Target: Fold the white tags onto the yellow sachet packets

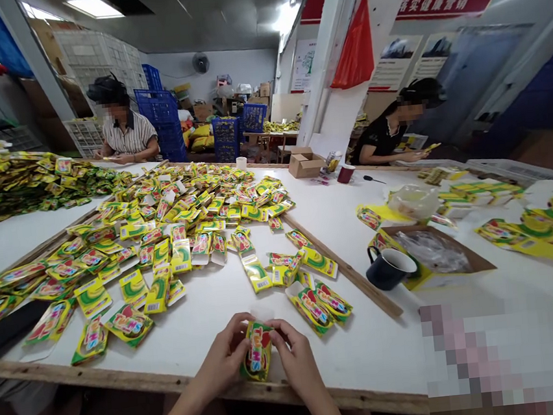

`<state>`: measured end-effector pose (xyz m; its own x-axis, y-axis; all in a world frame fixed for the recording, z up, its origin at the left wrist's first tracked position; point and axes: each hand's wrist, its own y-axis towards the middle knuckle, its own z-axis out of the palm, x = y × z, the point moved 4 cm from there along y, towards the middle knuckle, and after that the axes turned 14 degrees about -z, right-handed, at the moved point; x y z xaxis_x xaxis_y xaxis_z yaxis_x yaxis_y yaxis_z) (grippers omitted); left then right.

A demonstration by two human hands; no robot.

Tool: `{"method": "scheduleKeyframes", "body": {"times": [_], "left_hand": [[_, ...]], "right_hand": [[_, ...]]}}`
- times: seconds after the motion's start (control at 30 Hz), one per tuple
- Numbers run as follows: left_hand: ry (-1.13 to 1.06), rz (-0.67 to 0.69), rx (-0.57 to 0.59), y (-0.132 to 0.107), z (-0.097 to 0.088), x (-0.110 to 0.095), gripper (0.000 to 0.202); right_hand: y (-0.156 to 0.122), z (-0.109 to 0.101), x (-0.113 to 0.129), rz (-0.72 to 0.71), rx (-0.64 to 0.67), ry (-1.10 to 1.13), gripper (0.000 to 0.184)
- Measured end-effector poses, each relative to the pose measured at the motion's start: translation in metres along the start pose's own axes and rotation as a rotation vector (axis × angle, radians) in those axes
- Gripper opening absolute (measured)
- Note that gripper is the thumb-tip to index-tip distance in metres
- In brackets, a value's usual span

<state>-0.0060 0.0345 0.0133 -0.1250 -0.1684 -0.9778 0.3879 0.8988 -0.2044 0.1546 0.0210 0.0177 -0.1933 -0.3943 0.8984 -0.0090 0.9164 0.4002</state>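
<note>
Between my two hands, just above the table's front edge, is a small yellow and green printed box [258,353] with pink and white lettering. A pale flap stands up at its far end. My left hand [230,349] grips the box from the left, thumb on its front face. On the right side, my right hand [290,344] pinches its upper edge, fingers bent around it. Beyond my hands lie more boxes of the same kind, among them a box with a pale open end [310,307] and a yellow box [256,273] showing a barcode.
A wide heap of boxes [198,202] covers the middle left, with a pile of packets [24,176] behind. Wooden strips [345,266] divide the white table [368,342]. A dark mug [390,268] stands beside an open carton [437,251]. Two people [127,134] sit across the table.
</note>
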Motion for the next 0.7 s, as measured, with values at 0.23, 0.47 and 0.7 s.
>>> {"method": "scheduleKeyframes", "body": {"times": [0.23,0.47,0.7], "left_hand": [[-0.008,0.108,-0.146,0.003,-0.004,-0.006,0.023],[0.163,0.132,-0.249,0.000,-0.009,-0.013,0.014],[0.083,0.077,-0.309,0.001,-0.008,-0.010,0.015]], "right_hand": [[0.005,0.009,0.002,-0.067,-0.101,0.008,0.014],[0.002,0.016,0.012,-0.098,0.032,0.004,0.015],[0.012,0.021,0.017,-0.074,-0.004,-0.101,0.018]]}}
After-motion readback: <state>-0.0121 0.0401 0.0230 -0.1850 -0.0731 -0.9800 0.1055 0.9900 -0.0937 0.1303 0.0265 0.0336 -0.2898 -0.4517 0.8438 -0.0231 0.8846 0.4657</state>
